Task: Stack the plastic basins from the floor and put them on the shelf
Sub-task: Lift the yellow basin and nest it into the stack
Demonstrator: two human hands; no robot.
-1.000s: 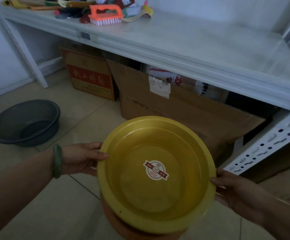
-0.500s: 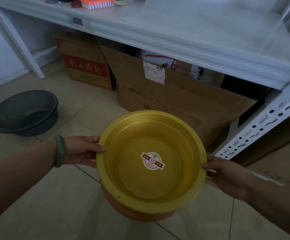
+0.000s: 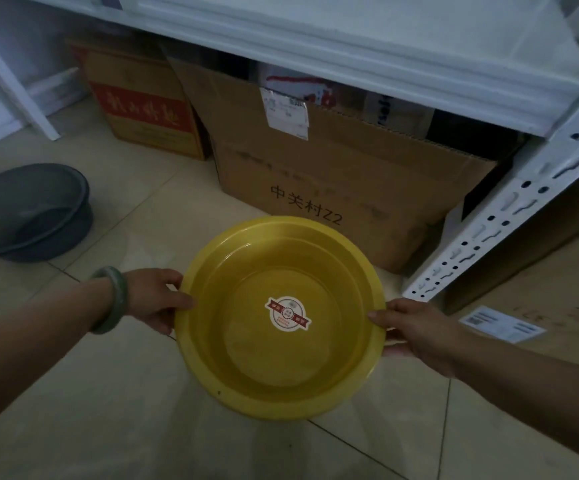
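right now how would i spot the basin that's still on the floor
Start at the white metal shelf and the cardboard boxes under it, then look left along the tiled floor. The round dark grey plastic basin sits there alone, untouched, unlike the yellow plastic basin held in both hands.

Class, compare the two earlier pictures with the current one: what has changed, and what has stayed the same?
The yellow basin has come lower and leveller, so the orange basin seen beneath it earlier no longer shows. The view has tipped down: the brush and clutter on the shelf are out of frame. Unchanged: the left hand and right hand grip opposite rims, and the grey basin sits on the floor.
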